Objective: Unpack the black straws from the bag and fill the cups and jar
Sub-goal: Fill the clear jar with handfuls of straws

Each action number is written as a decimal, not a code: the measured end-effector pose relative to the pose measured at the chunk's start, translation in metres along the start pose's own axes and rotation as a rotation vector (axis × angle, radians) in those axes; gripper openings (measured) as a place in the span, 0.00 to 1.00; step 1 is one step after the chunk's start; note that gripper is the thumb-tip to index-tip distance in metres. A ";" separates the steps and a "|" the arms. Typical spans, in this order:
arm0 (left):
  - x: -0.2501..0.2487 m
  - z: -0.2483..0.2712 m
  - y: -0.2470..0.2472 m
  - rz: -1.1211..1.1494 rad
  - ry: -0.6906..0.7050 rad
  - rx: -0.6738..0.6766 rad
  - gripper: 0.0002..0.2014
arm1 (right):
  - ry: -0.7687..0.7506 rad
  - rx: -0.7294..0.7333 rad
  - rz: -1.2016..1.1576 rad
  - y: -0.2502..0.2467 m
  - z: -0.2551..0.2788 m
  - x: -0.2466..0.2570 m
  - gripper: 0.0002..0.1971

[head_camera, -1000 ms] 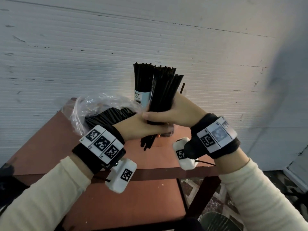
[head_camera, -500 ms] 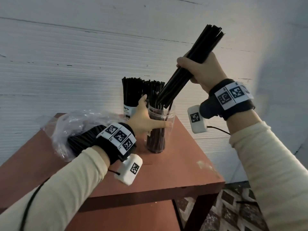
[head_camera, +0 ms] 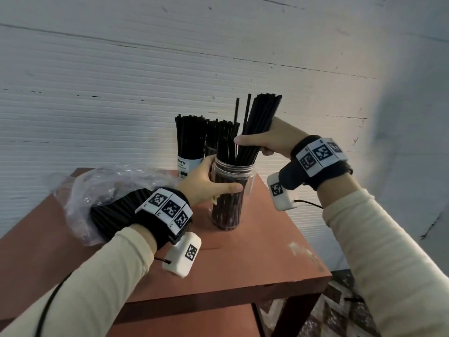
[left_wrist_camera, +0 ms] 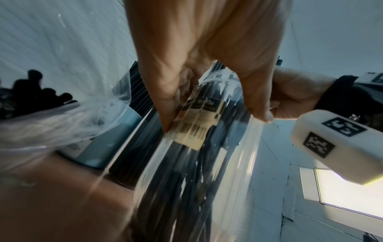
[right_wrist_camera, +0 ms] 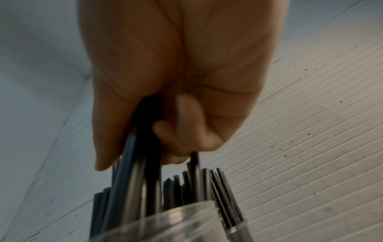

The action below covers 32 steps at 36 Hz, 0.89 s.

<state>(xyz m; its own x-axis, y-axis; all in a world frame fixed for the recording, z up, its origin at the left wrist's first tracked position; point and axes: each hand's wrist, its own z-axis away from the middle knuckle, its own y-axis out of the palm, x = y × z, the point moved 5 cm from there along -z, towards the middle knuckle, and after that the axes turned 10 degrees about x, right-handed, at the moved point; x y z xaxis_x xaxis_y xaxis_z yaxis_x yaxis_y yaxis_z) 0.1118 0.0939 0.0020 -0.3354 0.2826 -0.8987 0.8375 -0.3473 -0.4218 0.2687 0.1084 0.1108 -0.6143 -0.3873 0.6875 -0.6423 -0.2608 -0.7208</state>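
On the surface (head_camera: pixel 243 268), seen from the head, our left hand (head_camera: pixel 206 183) wraps round the clear jar (head_camera: pixel 228 210), steadying it. Our right hand (head_camera: pixel 264 139) grips a bundle of straws (head_camera: pixel 257 125) whose lower ends already sit inside the jar's mouth among the straws standing there. Behind stands a cup (head_camera: pixel 188 142) packed full; a second container beside it is mostly hidden. To the left lies the bag (head_camera: pixel 97 190), with more straws inside.

From the left wrist, the fingers (left_wrist_camera: pixel 163 101) and thumb curl against the jar (left_wrist_camera: pixel 199 163) near its label, so the hold is firm. The bag (left_wrist_camera: pixel 51 114) bulges just beside it.

From the right wrist, blurred, our hand (right_wrist_camera: pixel 176 73) is clenched round the straws (right_wrist_camera: pixel 145 163) above the jar rim (right_wrist_camera: pixel 165 219).

We judge the straws light, thin and smooth: loose ones slide out of a bundle, and two already stick up higher than the rest. They are best held mid-length in a full fist. The jar looks light and tall, likely to tip, so holding it at the upper wall suits.
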 end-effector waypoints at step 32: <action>0.008 -0.008 -0.001 0.009 0.036 -0.011 0.59 | -0.226 -0.338 0.569 0.039 -0.010 0.026 0.13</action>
<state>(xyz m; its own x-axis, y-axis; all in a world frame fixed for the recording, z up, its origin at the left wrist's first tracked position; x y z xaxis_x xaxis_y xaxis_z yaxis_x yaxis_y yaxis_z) 0.1120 0.1033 -0.0035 -0.3124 0.3112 -0.8975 0.8452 -0.3403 -0.4122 0.2227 0.0966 0.1013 -0.8105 -0.5664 0.1491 -0.3786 0.3124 -0.8712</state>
